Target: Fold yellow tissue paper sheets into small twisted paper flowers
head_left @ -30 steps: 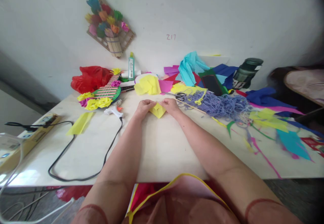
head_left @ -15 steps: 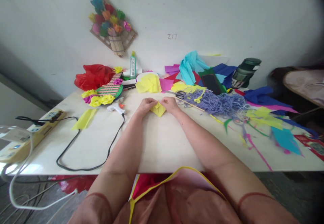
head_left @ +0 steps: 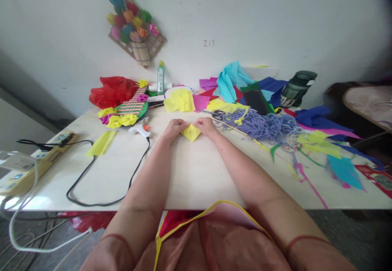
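Between my two hands is a small folded piece of yellow crepe paper (head_left: pixel 191 133), its pointed corner turned toward me. My left hand (head_left: pixel 175 129) pinches its left edge, and my right hand (head_left: pixel 207 126) pinches the right edge. The fingertips nearly meet at the top fold and hide part of it. Behind the hands lies a crumpled yellow paper sheet (head_left: pixel 179 101). A white glue gun (head_left: pixel 139 131) rests left of my left hand. Scissors (head_left: pixel 217 114) and a thin stick (head_left: pixel 232 129) lie just right of my right hand.
A heap of purple yarn (head_left: pixel 263 125) spreads to the right, with coloured paper scraps (head_left: pixel 346 171) beyond. A flower-trimmed craft guitar (head_left: pixel 131 108) lies at the back left. The glue gun's black cord (head_left: pixel 92 203) loops toward a power strip (head_left: pixel 39 163). A dark green bottle (head_left: pixel 298 87) leans at the back.
Both hands keep their pinch on the yellow crepe paper, which looks spread slightly wider. The view has shifted a little; nothing else has visibly moved.
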{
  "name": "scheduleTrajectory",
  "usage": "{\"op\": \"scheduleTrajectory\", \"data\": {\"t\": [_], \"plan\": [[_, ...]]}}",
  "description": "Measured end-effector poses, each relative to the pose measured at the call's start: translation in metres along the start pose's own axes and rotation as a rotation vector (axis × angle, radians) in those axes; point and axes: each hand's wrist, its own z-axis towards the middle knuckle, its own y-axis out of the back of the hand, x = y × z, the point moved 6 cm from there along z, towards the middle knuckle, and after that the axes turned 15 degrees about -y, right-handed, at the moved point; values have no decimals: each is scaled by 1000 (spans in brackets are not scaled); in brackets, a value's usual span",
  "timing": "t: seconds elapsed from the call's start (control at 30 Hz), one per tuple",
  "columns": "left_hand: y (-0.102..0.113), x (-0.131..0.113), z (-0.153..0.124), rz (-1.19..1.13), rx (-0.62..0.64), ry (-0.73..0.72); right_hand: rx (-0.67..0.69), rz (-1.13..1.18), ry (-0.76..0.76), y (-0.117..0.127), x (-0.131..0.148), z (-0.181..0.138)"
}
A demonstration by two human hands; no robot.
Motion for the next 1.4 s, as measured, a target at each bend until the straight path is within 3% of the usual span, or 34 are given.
{"op": "scheduleTrajectory", "data": {"t": [0.3,0.57,0.73,1.2,1.4], "plan": [[2,-1,-1,-44,-38,0,-4,87,-16,1,-11,9],[-1,-7,-2,-9,-46,-24,104,184,-125,-1,-11,4],[-3,-10,-3,-64,-31,-17,75,177,-113,-3,-10,3],[-11,-12,-7,-333,183,29,38,149,-95,0,-11,5],[-9,-7,-5,-332,169,45,50,150,-114,-1,-14,7]]}}
